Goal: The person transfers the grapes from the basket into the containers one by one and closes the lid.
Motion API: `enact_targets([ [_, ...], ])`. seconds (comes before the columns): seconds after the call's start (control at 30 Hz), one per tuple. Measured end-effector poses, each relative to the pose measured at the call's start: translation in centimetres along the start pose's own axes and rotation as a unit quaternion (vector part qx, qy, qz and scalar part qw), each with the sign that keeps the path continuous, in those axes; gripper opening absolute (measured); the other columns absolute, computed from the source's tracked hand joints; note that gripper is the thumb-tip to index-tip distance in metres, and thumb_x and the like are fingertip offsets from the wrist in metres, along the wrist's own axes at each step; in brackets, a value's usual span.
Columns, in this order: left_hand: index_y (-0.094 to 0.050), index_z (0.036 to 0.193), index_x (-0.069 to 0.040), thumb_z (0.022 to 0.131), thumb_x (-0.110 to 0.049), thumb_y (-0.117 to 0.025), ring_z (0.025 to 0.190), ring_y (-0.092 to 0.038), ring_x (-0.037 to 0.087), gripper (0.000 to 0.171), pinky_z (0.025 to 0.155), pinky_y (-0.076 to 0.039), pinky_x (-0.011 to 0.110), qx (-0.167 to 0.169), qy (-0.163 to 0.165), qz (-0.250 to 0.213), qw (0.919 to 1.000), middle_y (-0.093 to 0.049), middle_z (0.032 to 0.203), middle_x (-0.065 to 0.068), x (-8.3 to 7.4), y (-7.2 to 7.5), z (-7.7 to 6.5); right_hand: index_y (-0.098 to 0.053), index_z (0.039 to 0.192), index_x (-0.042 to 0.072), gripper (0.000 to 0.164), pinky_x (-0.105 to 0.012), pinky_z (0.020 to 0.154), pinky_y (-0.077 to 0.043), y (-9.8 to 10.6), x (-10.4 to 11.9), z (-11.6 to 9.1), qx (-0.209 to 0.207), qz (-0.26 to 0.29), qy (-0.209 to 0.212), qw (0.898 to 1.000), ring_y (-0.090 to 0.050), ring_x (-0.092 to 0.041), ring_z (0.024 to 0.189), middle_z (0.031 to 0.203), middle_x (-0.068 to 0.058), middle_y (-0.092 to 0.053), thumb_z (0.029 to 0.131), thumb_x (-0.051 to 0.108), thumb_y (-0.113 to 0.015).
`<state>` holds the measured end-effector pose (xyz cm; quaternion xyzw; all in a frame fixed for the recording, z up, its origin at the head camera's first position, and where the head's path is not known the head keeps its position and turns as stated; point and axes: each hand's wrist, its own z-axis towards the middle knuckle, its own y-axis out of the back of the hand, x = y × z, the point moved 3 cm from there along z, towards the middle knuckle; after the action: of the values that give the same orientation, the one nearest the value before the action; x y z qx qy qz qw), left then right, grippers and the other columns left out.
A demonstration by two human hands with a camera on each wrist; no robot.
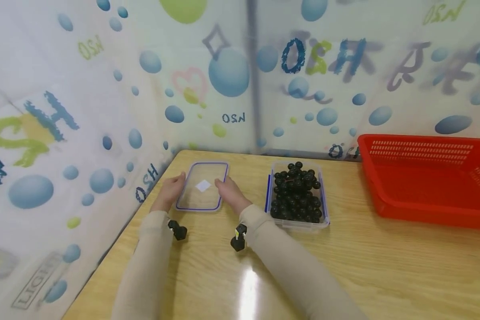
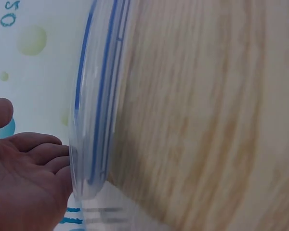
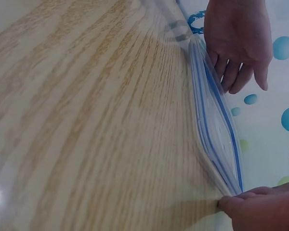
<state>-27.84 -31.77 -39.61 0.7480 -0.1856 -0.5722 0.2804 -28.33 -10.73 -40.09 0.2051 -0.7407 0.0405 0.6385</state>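
While left hand (image 1: 170, 192) met left edge, fingers relaxed, clear blue-lined lid (image 1: 200, 199) was between hands, on or just above table (image 1: 208, 258); seemed light, springy, slippery, best held by long edges. Right hand (image 1: 232, 193) touched right edge, fingers loosely extended.

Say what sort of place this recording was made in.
Probably an indoor tabletop workspace tucked into a corner: a wood-grain table stands against bubble-printed wall coverings on two sides, with a red slotted plastic basket on top.
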Motion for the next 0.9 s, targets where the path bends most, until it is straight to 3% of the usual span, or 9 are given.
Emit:
enact_targets([
  [0.1,-0.032,0.150,0.004,0.104,-0.053,-0.029,0.141,-0.024,0.042,0.073,0.115,-0.021,0.051,-0.001,0.001,-0.005,1.0000,-0.028,0.154,0.026,0.2,-0.2,-0.1,-0.013,0.154,-0.005,0.068,-0.039,0.118,-0.015,-0.3,-0.2,0.0,0.012,0.023,0.001,1.000,-0.014,-0.031,0.146,0.160,-0.019,-0.016,0.105,0.032,-0.041],
  [0.23,-0.032,0.150,0.003,0.104,-0.052,-0.031,0.142,-0.025,0.040,0.072,0.115,-0.022,0.051,-0.001,0.017,-0.020,0.9997,-0.029,0.155,0.024,0.4,-0.3,-0.3,-0.021,0.153,-0.004,0.066,-0.039,0.117,-0.021,-0.3,-0.2,0.2,0.001,0.041,0.003,0.999,-0.023,-0.032,0.144,0.158,-0.019,-0.025,0.103,0.029,-0.047],
  [0.4,-0.035,0.150,0.001,0.102,-0.057,-0.032,0.141,-0.027,0.039,0.075,0.115,-0.023,0.051,0.002,0.035,-0.041,0.9985,-0.031,0.154,0.023,0.2,-0.2,-0.7,-0.021,0.153,-0.006,0.070,-0.037,0.117,-0.020,0.2,0.5,-0.2,-0.019,0.001,0.003,1.000,-0.021,-0.031,0.145,0.158,-0.020,-0.023,0.099,0.029,-0.049],
  [0.53,-0.040,0.145,0.007,0.103,-0.051,-0.038,0.136,-0.036,0.036,0.072,0.112,-0.032,0.046,0.008,0.004,-0.095,0.9954,-0.038,0.147,0.024,-1.0,0.0,-1.4,-0.017,0.154,-0.005,0.071,-0.035,0.114,-0.026,1.2,2.1,-1.4,-0.021,-0.054,0.014,0.998,-0.028,-0.027,0.141,0.160,-0.017,-0.018,0.097,0.026,-0.045],
  [0.63,-0.038,0.145,0.010,0.104,-0.046,-0.043,0.135,-0.041,0.032,0.070,0.109,-0.037,0.041,0.016,-0.033,-0.142,0.9892,-0.040,0.148,0.023,-2.6,0.2,-2.1,-0.015,0.155,-0.003,0.071,-0.037,0.099,-0.040,2.5,3.7,-2.5,-0.022,-0.086,0.031,0.996,-0.047,-0.028,0.118,0.160,-0.016,-0.021,0.097,0.025,-0.044],
  [0.7,-0.036,0.146,0.009,0.103,-0.046,-0.045,0.135,-0.041,0.030,0.070,0.107,-0.039,0.039,0.023,-0.051,-0.155,0.9864,-0.040,0.149,0.021,-3.9,0.2,-2.5,-0.025,0.151,-0.008,0.066,-0.036,0.082,-0.045,3.7,4.7,-3.2,-0.035,-0.105,0.045,0.993,-0.053,-0.025,0.089,0.144,-0.022,-0.043,0.097,0.024,-0.045],
  [0.77,-0.039,0.145,0.010,0.103,-0.042,-0.047,0.134,-0.044,0.030,0.066,0.106,-0.041,0.037,0.030,-0.062,-0.175,0.9822,-0.042,0.147,0.022,-5.6,0.0,-3.2,-0.048,0.131,-0.011,0.049,-0.033,0.065,-0.045,5.2,5.5,-4.0,-0.049,-0.114,0.053,0.991,-0.047,-0.021,0.065,0.110,-0.018,-0.059,0.097,0.025,-0.046],
  [0.83,-0.041,0.143,0.010,0.104,-0.038,-0.049,0.132,-0.046,0.030,0.063,0.104,-0.043,0.036,0.039,-0.077,-0.194,0.9772,-0.044,0.145,0.023,-7.1,-0.6,-3.9,-0.057,0.097,-0.004,0.030,-0.030,0.052,-0.040,7.1,6.1,-5.0,-0.062,-0.120,0.054,0.989,-0.038,-0.015,0.052,0.077,-0.009,-0.052,0.097,0.025,-0.047],
  [0.9,-0.043,0.140,0.012,0.104,-0.034,-0.050,0.130,-0.048,0.031,0.059,0.103,-0.044,0.035,0.049,-0.096,-0.215,0.9707,-0.046,0.143,0.025,-8.6,-1.6,-4.5,-0.048,0.082,0.006,0.026,-0.028,0.048,-0.036,9.1,6.4,-6.2,-0.069,-0.128,0.050,0.988,-0.034,-0.013,0.049,0.065,-0.003,-0.041,0.097,0.026,-0.048],
])
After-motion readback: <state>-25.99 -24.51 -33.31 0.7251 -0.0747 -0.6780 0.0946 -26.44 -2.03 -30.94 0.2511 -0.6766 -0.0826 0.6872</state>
